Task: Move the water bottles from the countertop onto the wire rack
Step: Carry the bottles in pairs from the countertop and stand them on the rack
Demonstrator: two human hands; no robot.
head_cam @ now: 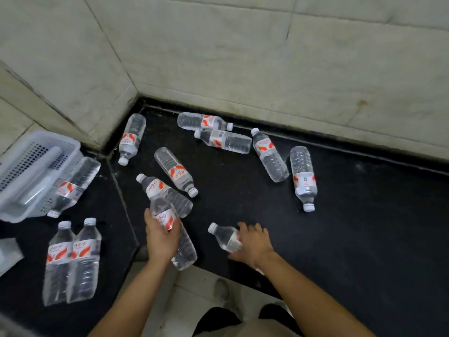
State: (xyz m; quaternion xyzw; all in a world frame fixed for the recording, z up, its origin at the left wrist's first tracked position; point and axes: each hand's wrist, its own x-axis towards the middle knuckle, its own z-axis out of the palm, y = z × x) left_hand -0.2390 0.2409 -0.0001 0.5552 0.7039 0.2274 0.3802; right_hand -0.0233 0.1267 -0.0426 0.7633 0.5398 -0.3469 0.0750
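Several clear water bottles with red-and-white labels lie scattered on the black countertop [340, 239]. My left hand [161, 237] grips one bottle [179, 242] around its label, near the counter's front edge. My right hand [254, 244] is closed over a second bottle [224, 237] that lies with its white cap pointing left. Another bottle [165, 194] lies just beyond my left hand. Two bottles [73, 261] stand upright side by side at the left. No wire rack is in view.
A white perforated plastic basket [36, 171] sits at the left with a bottle [73, 188] leaning against it. Pale stone walls [243, 57] close the corner behind the counter. Light floor tiles [194, 293] and my dark shoes show below the counter's edge.
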